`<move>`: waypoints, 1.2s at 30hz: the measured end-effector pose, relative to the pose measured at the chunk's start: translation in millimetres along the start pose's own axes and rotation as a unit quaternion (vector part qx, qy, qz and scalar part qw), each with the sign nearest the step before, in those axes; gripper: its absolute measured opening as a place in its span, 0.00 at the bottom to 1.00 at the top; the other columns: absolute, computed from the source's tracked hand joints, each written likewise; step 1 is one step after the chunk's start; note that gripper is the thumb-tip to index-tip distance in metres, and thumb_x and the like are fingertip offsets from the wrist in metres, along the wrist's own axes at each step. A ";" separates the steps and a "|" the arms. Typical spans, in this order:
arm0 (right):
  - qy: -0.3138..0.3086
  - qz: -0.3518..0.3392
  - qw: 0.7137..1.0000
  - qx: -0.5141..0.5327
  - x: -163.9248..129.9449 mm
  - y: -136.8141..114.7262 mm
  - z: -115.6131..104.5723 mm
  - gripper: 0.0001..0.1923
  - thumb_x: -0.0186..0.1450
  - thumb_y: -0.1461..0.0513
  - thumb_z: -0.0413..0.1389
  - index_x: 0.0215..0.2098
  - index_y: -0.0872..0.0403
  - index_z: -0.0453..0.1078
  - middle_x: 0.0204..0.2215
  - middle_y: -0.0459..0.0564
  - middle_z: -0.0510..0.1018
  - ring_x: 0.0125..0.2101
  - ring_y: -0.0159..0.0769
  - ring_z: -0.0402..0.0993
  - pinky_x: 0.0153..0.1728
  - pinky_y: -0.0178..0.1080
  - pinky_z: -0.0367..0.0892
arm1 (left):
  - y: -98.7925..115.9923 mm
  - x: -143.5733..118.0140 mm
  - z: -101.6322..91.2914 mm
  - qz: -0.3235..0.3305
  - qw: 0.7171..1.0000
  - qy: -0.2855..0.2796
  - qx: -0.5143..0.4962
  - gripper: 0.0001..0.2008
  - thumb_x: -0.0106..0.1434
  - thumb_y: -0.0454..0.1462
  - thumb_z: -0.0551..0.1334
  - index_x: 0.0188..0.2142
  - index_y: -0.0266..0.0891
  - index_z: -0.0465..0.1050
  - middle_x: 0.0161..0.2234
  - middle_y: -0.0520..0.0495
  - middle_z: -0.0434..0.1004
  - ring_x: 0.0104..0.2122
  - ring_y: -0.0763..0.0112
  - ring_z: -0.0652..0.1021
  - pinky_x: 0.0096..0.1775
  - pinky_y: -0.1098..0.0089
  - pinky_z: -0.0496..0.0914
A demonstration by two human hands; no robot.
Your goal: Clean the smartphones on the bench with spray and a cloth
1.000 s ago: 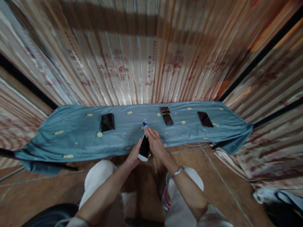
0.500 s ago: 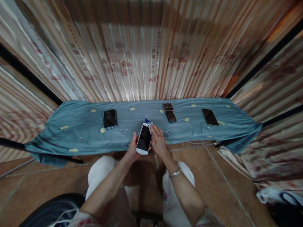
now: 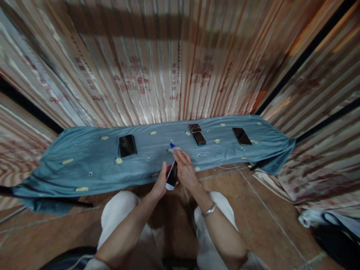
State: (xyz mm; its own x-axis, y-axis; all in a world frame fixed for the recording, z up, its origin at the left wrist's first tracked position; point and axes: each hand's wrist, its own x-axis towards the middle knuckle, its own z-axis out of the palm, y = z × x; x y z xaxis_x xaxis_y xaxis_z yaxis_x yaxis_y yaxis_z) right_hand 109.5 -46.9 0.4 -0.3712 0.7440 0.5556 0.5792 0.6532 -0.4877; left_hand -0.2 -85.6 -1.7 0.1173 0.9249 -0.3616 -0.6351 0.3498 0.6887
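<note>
A white smartphone (image 3: 170, 181) with a dark screen is held in my left hand (image 3: 161, 183), its thumb along the left edge. My right hand (image 3: 185, 169) reaches over the phone's upper part and hides it. Between its fingers is a small pale, see-through thing with a blue tip (image 3: 172, 145), which points away from me; its kind is not clear. Both hands are at the near edge of the blue-green cloth (image 3: 104, 176).
On the cloth lie a dark tablet-like device (image 3: 127, 146) at left, a small black device (image 3: 199, 138) against a brown patterned item (image 3: 195, 128), and a dark phone (image 3: 242, 136) at right. Striped curtains (image 3: 157, 56) and black poles (image 3: 303, 56) surround the cloth.
My right hand has moved left over the phone, covering its top half. The phone is turned and tilted more, and the view has shifted slightly.
</note>
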 end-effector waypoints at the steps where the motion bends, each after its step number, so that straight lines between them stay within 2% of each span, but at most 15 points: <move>1: -0.008 -0.011 1.000 -0.005 -0.1 -5.4 1.5 0.28 0.64 0.72 0.40 0.62 0.59 0.57 0.58 0.58 0.64 0.61 0.42 0.50 0.59 0.50 0.56 | 1.6 -1.4 -1.4 0.008 1.000 0.002 -0.008 0.25 0.63 0.52 0.52 0.45 0.35 0.74 0.33 0.41 0.80 0.32 0.64 0.80 0.26 0.72 0.71; 3: -0.027 -0.041 0.999 -0.014 -2.6 -18.4 6.4 0.28 0.64 0.72 0.41 0.62 0.61 0.57 0.58 0.59 0.64 0.62 0.43 0.49 0.60 0.50 0.56 | 6.3 -4.3 -5.2 0.036 0.998 0.024 -0.033 0.23 0.64 0.50 0.52 0.43 0.35 0.75 0.35 0.41 0.80 0.38 0.62 0.79 0.35 0.69 0.73; 6: -0.061 -0.103 0.993 -0.013 -11.9 -42.6 16.4 0.27 0.63 0.73 0.42 0.60 0.62 0.59 0.57 0.59 0.65 0.61 0.44 0.50 0.60 0.50 0.57 | 15.8 -9.8 -15.3 0.087 0.989 0.097 -0.070 0.20 0.64 0.48 0.53 0.37 0.35 0.76 0.35 0.43 0.80 0.44 0.64 0.77 0.45 0.70 0.70; 9: -0.090 -0.139 0.986 0.002 -23.3 -65.3 25.8 0.27 0.63 0.72 0.44 0.61 0.63 0.58 0.58 0.60 0.65 0.61 0.45 0.51 0.60 0.49 0.59 | 25.6 -17.6 -28.8 0.064 0.986 0.130 -0.080 0.24 0.63 0.52 0.52 0.29 0.35 0.75 0.28 0.43 0.79 0.42 0.62 0.78 0.44 0.69 0.71; 11: -0.096 -0.144 0.985 0.007 -28.2 -75.4 29.9 0.27 0.63 0.71 0.44 0.61 0.62 0.56 0.58 0.59 0.64 0.61 0.45 0.50 0.59 0.50 0.59 | 30.1 -22.7 -36.1 0.028 0.989 0.117 -0.082 0.29 0.63 0.54 0.48 0.26 0.34 0.75 0.24 0.41 0.77 0.40 0.58 0.78 0.41 0.66 0.72; 13: -0.098 -0.148 0.984 0.011 -28.8 -79.8 31.8 0.28 0.63 0.72 0.44 0.62 0.61 0.56 0.58 0.59 0.64 0.61 0.45 0.51 0.59 0.50 0.59 | 31.9 -26.0 -40.5 0.021 0.991 0.102 -0.088 0.30 0.63 0.55 0.47 0.26 0.34 0.75 0.24 0.40 0.77 0.40 0.56 0.78 0.41 0.65 0.73; 15: -0.096 -0.152 0.984 0.013 -24.3 -78.5 31.7 0.28 0.63 0.72 0.44 0.62 0.61 0.56 0.58 0.59 0.65 0.61 0.44 0.51 0.59 0.50 0.60 | 30.7 -27.2 -42.0 0.064 0.988 0.106 -0.097 0.26 0.64 0.52 0.49 0.28 0.35 0.76 0.27 0.43 0.79 0.42 0.59 0.77 0.44 0.67 0.72; 18: -0.076 -0.144 0.987 0.005 -10.4 -68.3 29.6 0.28 0.63 0.73 0.44 0.62 0.61 0.57 0.57 0.59 0.65 0.61 0.44 0.52 0.59 0.51 0.60 | 26.3 -28.2 -41.5 0.122 0.983 0.102 -0.095 0.19 0.64 0.47 0.53 0.37 0.36 0.77 0.34 0.45 0.80 0.45 0.63 0.77 0.46 0.69 0.70; 21: -0.048 -0.112 0.993 0.000 5.2 -55.7 28.0 0.27 0.64 0.72 0.42 0.62 0.59 0.57 0.58 0.58 0.65 0.61 0.43 0.53 0.59 0.50 0.58 | 23.2 -33.2 -42.2 0.093 0.993 0.064 -0.034 0.19 0.62 0.47 0.56 0.43 0.34 0.75 0.33 0.42 0.80 0.40 0.61 0.79 0.39 0.67 0.73; 24: -0.032 -0.080 0.996 0.007 15.5 -49.6 28.1 0.27 0.65 0.71 0.39 0.62 0.59 0.57 0.58 0.58 0.65 0.60 0.41 0.54 0.59 0.50 0.57 | 24.5 -41.8 -44.8 0.082 0.994 0.063 0.036 0.18 0.60 0.46 0.59 0.40 0.33 0.75 0.25 0.44 0.78 0.26 0.64 0.79 0.26 0.69 0.73; 26: -0.030 -0.071 0.997 0.016 18.7 -50.3 28.7 0.28 0.64 0.72 0.38 0.61 0.60 0.57 0.57 0.58 0.66 0.59 0.40 0.56 0.59 0.49 0.57 | 27.6 -47.5 -45.7 0.084 0.993 0.069 0.052 0.16 0.60 0.45 0.59 0.38 0.32 0.74 0.23 0.45 0.77 0.21 0.66 0.77 0.22 0.69 0.72; 31: -0.030 -0.051 0.997 0.055 22.3 -53.6 30.6 0.27 0.65 0.70 0.38 0.60 0.58 0.60 0.55 0.56 0.69 0.57 0.38 0.60 0.58 0.48 0.57 | 37.5 -58.6 -43.1 0.050 0.993 0.106 0.024 0.13 0.63 0.41 0.57 0.39 0.34 0.72 0.26 0.44 0.79 0.22 0.66 0.77 0.23 0.67 0.73; 36: -0.039 0.058 0.983 0.168 28.9 -40.0 34.4 0.19 0.65 0.64 0.46 0.51 0.54 0.70 0.48 0.54 0.76 0.50 0.41 0.69 0.53 0.47 0.61 | 46.9 -66.7 -46.5 0.036 0.995 0.091 -0.002 0.17 0.65 0.42 0.53 0.45 0.32 0.71 0.33 0.38 0.80 0.30 0.59 0.81 0.25 0.65 0.75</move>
State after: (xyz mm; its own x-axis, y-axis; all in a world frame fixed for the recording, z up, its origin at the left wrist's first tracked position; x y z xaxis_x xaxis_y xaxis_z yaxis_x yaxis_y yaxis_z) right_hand 50.7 -46.8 12.9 -0.3792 0.8165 0.4354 0.3544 0.5628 -0.7468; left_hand -73.3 -137.7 25.5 -0.0678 0.9052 -0.4195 -0.6403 0.2830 0.7141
